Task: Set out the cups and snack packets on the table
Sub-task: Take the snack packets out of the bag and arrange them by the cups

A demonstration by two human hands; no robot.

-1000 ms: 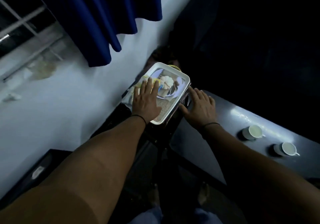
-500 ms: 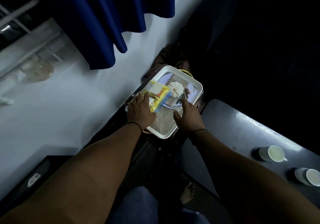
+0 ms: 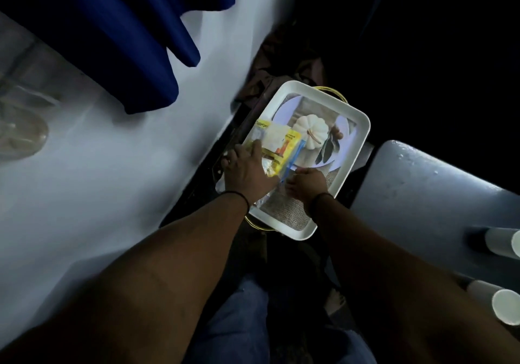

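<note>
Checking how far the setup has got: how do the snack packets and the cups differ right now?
The snack packets are yellow and lie flat in the tray, under both hands; the cups are white, stand on the table, and are untouched. The packets are not yet on the table; the cups already are.

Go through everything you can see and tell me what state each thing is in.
Tray: flat, off the table, packets inside.
Snack packets: in the tray, under both hands.
Left hand: on the packets.
Right hand: pinching a packet edge.
Two cups: upright on the table.
Curtain: hanging.
</note>
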